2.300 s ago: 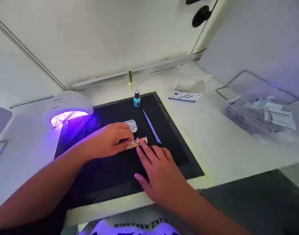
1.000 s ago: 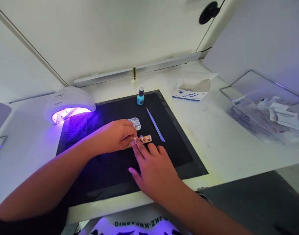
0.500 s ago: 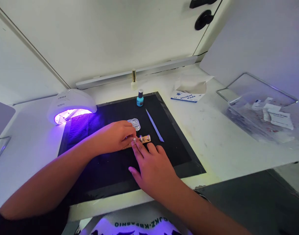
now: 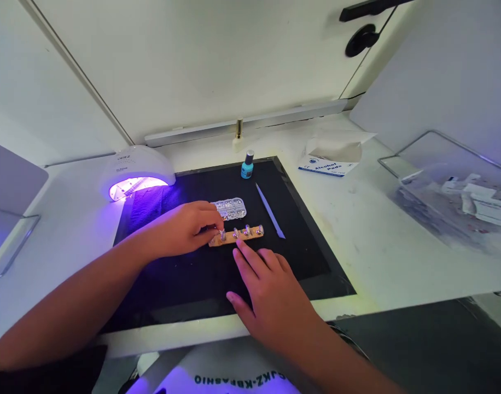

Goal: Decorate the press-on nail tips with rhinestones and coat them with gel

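A narrow tan strip (image 4: 229, 239) lies on the black mat (image 4: 180, 284), with several small shiny pieces standing on it in a row. My left hand (image 4: 193, 229) is over the strip's left end, thumb and fingers pinched beside the leftmost shiny piece (image 4: 223, 236); what is between the fingertips is too small to make out. Just in front of the strip, my right hand (image 4: 271, 284) has its fingers stretched out, the fingertips close to the strip's near edge. Behind the left fingers sits a clear compartment case (image 4: 236, 208) holding tiny shiny bits, partly covered by that hand.
A white lamp (image 4: 141, 164) glows purple at the mat's back left, over a dark cloth (image 4: 147, 208). A blue bottle (image 4: 247, 166), a gold-capped bottle (image 4: 238, 131) and a bluish pointed stick (image 4: 271, 212) are behind. An alcohol pads box (image 4: 330, 164) and clear bin (image 4: 423, 202) stand right.
My right hand has drawn back from the strip toward me, uncovering more shiny pieces. My left hand stays at the strip's left end. The view has shifted, showing more of the case.
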### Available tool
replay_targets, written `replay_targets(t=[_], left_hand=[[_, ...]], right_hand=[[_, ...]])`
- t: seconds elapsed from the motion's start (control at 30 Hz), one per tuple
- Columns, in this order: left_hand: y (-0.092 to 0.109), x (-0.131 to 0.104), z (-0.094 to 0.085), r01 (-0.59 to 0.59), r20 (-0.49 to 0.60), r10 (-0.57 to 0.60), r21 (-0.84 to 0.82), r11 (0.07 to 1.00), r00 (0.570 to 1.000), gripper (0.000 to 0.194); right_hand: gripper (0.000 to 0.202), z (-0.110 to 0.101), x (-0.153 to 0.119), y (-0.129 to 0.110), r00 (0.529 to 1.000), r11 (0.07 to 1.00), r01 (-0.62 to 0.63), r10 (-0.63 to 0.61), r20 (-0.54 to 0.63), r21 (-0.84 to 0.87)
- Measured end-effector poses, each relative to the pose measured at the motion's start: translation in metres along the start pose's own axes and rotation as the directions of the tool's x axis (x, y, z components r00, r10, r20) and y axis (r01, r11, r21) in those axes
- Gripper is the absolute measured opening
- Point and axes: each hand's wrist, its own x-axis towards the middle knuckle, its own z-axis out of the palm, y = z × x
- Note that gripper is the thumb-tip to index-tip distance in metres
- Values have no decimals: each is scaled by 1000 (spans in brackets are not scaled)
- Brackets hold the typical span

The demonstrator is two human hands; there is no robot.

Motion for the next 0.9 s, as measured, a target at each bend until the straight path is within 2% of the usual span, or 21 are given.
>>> replay_targets(t=[0.13,0.33,0.6,0.9], left_hand=[[-2,-1,10,-32,19,33,-33,999,999,18],[-6,2,17,-37,60,40,-55,998,997,18],[-8,4,17,-27,66,32,-73,997,997,18],[-12,6,20,5,22,-4,-59,998,1000,19]], right_hand=[[60,3,3,-8,1000,999,29,-29,3,-18],[67,1,19,-19,999,996,-23,27,47,-82],[63,-2,33,-24,994,994,-73,79,74,-81],[67,0,33,-22,993,994,-68,75,92,-83]])
